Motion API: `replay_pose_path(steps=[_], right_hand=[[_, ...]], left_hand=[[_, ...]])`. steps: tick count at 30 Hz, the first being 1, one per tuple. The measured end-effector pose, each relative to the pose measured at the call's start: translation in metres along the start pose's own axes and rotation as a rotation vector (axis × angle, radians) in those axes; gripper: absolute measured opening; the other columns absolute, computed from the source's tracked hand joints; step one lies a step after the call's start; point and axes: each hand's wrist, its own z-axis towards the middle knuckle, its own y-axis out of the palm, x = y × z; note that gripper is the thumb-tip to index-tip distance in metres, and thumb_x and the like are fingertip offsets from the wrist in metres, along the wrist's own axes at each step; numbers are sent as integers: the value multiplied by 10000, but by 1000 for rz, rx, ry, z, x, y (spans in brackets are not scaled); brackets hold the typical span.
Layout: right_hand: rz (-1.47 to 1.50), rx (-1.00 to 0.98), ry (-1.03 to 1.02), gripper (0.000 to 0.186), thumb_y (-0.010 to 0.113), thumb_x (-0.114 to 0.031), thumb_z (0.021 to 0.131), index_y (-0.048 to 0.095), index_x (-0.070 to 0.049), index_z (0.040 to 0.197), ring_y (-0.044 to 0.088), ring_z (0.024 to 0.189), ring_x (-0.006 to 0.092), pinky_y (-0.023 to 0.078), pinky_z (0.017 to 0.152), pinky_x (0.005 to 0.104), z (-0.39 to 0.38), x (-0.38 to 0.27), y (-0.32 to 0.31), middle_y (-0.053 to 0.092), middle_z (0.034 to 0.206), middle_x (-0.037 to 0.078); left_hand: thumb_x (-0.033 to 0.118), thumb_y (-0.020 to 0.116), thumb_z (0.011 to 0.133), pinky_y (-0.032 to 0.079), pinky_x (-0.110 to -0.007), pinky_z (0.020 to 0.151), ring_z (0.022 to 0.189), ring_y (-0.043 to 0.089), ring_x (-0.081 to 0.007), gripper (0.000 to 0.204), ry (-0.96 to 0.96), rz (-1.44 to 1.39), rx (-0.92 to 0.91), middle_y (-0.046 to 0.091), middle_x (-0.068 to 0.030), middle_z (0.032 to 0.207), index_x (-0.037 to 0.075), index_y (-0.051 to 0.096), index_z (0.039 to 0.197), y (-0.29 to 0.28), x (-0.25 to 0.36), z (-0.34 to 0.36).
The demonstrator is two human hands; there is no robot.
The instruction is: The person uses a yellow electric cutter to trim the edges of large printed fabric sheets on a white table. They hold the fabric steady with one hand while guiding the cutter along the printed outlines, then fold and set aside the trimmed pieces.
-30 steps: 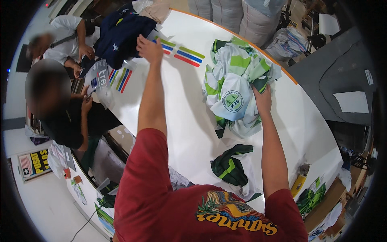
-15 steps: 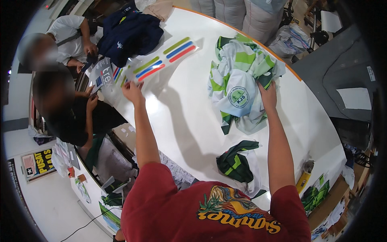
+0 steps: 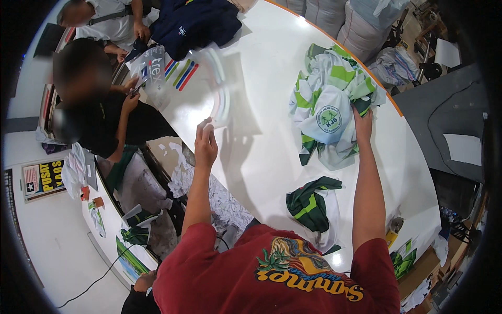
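Note:
My left hand [image 3: 206,144] pinches the lower end of a clear plastic sheet [image 3: 219,94], which is lifted and curved, blurred by motion. Beyond it lie red, blue and green strips [image 3: 181,73] at the table's left edge. On the right, my right hand [image 3: 363,128] grips the edge of a crumpled pile of white and green printed fabric [image 3: 327,86]; its fingertips are partly hidden in the folds. Nearer to me, a smaller dark-green and white fabric piece [image 3: 308,209] lies on the white table [image 3: 261,157].
Two co-workers [image 3: 112,29] [image 3: 91,125] work along the left side beside navy garments [image 3: 193,26]. Large sacks [image 3: 353,29] stand behind the table. A grey board with paper [image 3: 463,146] is at right, a yellow tube [image 3: 392,233] at the near edge, paper scraps [image 3: 193,183] lower left.
My left hand has moved down toward me, lifting and pulling the clear sheet away from the navy garments. My right hand stays on the fabric pile. The view has shifted slightly.

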Motion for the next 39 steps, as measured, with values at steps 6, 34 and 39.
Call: replay_pose_path(steps=[6, 34, 39], right_hand=[[27, -7, -38, 942, 800, -673, 1133, 602, -57, 1819, 553, 1694, 527, 471, 1383, 564, -10, -11, -9, 540, 1873, 286], [-312, -346, -33, 1241, 454, -918, 1169, 438, 99, 1879, 295, 1804, 660, 264, 1442, 801, -18, -117, 45, 417, 1929, 424], [-145, -297, -18, 1256, 505, -946, 1146, 449, 66, 1887, 215, 1838, 659, 155, 1457, 845, -10, -154, 66, 451, 1939, 375]], left_hand=[[-36, 780, 1078, 661, -533, 1159, 1412, 792, -443, 302, -40, 305, -157, 784, -171, 1572, 40, 812, 1368, -5, -55, -40], [477, 1063, 900, 528, -584, 1370, 1674, 559, -634, 1083, -121, -331, -808, 516, -470, 1796, 433, 588, 1873, 147, 174, 173], [446, 1035, 953, 513, -584, 1372, 1740, 497, -613, 997, -123, -284, -736, 517, -432, 1832, 371, 624, 1858, 171, 125, 179]])
